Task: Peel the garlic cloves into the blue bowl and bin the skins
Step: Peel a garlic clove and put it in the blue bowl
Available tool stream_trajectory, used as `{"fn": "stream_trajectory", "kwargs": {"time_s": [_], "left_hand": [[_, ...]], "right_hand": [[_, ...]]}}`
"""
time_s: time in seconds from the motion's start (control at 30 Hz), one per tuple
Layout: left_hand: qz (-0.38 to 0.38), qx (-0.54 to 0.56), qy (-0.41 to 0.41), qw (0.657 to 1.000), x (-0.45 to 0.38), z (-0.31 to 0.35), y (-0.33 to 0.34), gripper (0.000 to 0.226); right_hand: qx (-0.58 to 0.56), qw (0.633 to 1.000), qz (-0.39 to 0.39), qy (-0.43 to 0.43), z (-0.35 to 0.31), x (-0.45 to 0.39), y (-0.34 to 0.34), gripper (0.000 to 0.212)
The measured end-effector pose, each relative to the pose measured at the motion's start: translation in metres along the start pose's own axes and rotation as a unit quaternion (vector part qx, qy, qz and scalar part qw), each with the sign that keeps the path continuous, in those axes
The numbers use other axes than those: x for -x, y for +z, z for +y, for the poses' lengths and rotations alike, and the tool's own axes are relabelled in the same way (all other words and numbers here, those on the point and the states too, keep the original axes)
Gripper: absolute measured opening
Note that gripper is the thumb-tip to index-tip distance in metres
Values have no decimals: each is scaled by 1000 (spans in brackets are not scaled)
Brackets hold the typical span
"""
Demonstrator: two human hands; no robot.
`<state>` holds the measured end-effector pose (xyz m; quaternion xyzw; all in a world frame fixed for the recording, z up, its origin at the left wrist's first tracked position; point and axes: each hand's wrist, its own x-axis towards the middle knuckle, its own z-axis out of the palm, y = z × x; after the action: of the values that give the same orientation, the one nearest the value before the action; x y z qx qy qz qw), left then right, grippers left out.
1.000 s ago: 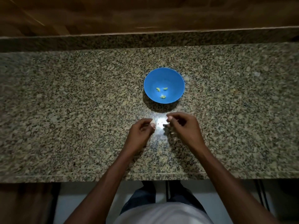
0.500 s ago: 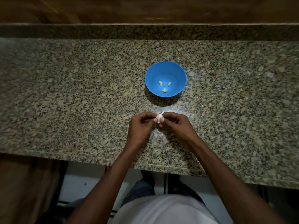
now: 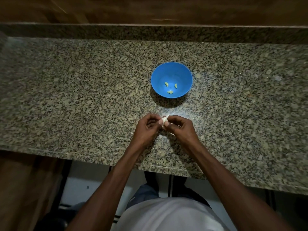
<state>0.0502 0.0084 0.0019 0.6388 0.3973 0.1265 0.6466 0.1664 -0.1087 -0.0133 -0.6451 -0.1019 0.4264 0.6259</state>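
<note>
1. Here, the left hand [image 3: 146, 127] and right hand [image 3: 180, 129] meet above the counter [image 3: 83, 97], fingers curled, both pinching one garlic clove [image 3: 164, 120].
2. A pale scrap under the right hand is possibly loose skin [image 3: 172, 134].
3. Just beyond the hands, the blue bowl [image 3: 171, 70] holds three peeled cloves [image 3: 170, 92].
</note>
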Motion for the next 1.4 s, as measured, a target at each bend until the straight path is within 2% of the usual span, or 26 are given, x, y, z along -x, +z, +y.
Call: {"fn": "stream_trajectory", "kwargs": {"time_s": [0.13, 0.23, 0.4, 0.53, 0.67, 0.8, 0.87, 0.93, 1.03, 1.13, 1.2, 1.27, 1.33, 1.4], "left_hand": [[-11, -21, -10, 1000, -2, -6, -1, 9], [-9, -19, -33, 999, 0, -9, -1, 5], [-19, -41, -35, 998, -2, -8, -2, 7], [-40, -43, -27, 998, 0, -9, -8, 9], [-61, -41, -8, 997, 4, -10, -12, 10], [-17, 9, -38, 999, 5, -9, -10, 15], [35, 86, -79, 993, 6, -7, -7, 14], [70, 157, -103, 980, 6, -8, -9, 12], [85, 154, -105, 979, 8, -11, -17, 22], [84, 142, -83, 983, 13, -12, -24, 21], [69, 129, -70, 987, 13, -11, -26, 20], [43, 101, -61, 992, 13, -10, -26, 21], [13, 83, -50, 995, 14, -4, -24, 25], [-6, 62, -28, 998, 13, 1, -21, 32]], "right_hand": [[7, 1000, 18, -7, 9, 3, 3, 21], [57, 998, 30, -24, 12, 2, 5, 23], [99, 992, 57, -51, 18, 4, 10, 21], [18, 998, 67, -2, 16, 10, 18, 20], [-70, 995, 39, 58, 11, 13, 19, 25], [-94, 990, 43, 94, 8, 7, 17, 22], [-27, 996, 56, 58, 6, 3, 14, 19], [120, 990, 67, -7, 3, -5, 9, 23], [338, 933, 56, -111, -7, -18, 5, 26], [454, 875, 35, -162, -11, -22, 7, 33], [468, 860, 64, -195, -19, -16, 7, 33], [422, 880, 60, -210, -27, -6, 9, 29], [372, 916, 0, -147, -34, 4, 14, 28], [357, 928, -35, -95, -34, 10, 16, 31]]}}
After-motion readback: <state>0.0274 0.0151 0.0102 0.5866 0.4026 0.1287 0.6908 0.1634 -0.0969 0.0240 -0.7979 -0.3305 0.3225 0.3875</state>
